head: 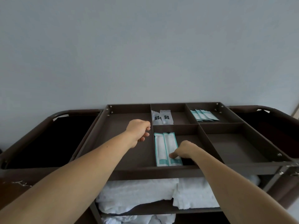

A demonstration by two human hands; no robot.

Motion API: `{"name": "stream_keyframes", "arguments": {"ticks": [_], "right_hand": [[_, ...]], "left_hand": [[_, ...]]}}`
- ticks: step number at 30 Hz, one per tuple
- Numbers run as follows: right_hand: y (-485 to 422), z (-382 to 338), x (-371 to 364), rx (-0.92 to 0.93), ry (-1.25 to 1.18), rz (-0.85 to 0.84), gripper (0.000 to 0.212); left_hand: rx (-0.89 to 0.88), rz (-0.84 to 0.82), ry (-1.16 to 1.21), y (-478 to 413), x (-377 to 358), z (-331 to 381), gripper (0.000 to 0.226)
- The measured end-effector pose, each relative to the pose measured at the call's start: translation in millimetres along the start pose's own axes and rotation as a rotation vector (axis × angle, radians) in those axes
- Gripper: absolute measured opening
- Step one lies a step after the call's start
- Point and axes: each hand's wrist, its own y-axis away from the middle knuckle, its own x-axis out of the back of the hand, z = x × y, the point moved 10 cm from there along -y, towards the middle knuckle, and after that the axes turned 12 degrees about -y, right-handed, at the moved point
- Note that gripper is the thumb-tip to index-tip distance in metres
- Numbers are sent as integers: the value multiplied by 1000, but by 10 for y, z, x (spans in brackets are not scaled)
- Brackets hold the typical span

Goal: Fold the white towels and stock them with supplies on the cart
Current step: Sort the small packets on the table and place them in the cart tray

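Two hands at work over the cart's top tray (161, 169), held apart.

- Right hand (184, 150): fingers curled down, thumb and fingertips pinching the near end of the right-hand one of two long teal-edged packets (161, 147). The packets lie side by side, lengthwise, against the left wall of the near middle compartment.
- Left hand (139, 131): loosely curled, nothing seen in it, hovering over the large left compartment. It is just beside the divider, near the packets' far ends.
- Step in hand, by judgement: stocking supplies, squaring the packet in its row.
- Next move calls for a release and a reach for more stock.
- Far middle compartment: two small white sachets (161, 118).
- Far right compartment: a fan of teal sachets (204, 115).
- Shelf below the tray: folded white towels (137, 193), already stowed, beneath both forearms.
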Motion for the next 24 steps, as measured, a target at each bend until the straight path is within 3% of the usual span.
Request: {"name": "stream_keyframes", "arguments": {"ticks": [2,8,12,15,19,24], "right_hand": [[6,30,13,-5,9,-12,79],[65,-34,86,43,83,47,68],[200,-446,265,215,118,219,77],[376,-959,177,394,142,211,76],[737,-1690,-317,611,237,136,75],[1252,-2451,-1192,821,324,-17,77]], "left_hand": [[-9,1,-15,7,-17,20,10],[-27,-6,-89,126,-63,64,11],[-41,64,-170,251,176,35,11],[-72,128,-316,380,465,-31,5],[-43,286,-573,595,1091,-278,48],[6,359,-850,905,1982,-747,57]]}}
